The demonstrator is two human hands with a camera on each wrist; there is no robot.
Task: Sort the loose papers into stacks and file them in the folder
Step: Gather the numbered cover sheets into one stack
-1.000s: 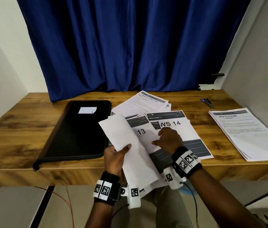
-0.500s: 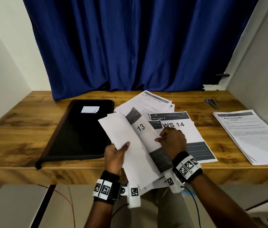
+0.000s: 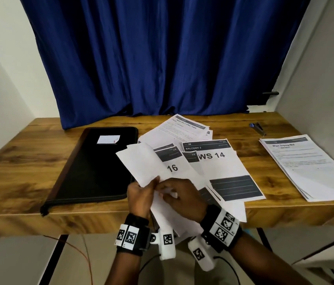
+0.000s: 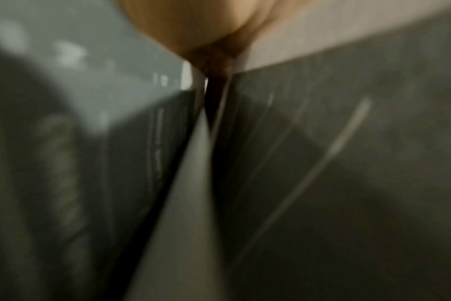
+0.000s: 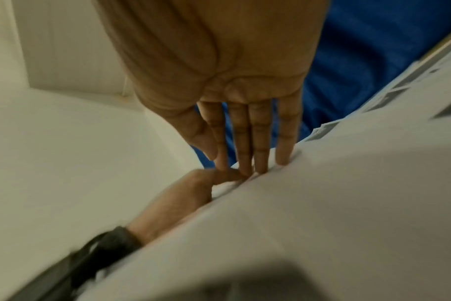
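Fingers [image 5: 260,142] of the right hand [image 3: 182,198] lay straight on fanned sheets [image 3: 153,167] that the left hand [image 3: 139,194] pinched; overhanging the desk [image 3: 18,171] front edge, loose ones could slip floorward.

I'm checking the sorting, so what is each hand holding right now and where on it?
The left hand grips the fanned papers near their lower edge; the right hand fingers a sheet there too.

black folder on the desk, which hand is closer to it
Left. The left hand grips the fanned papers just off the black folder's near right corner. The right hand sits farther right, on the other side of the left hand, fingers on the same papers.
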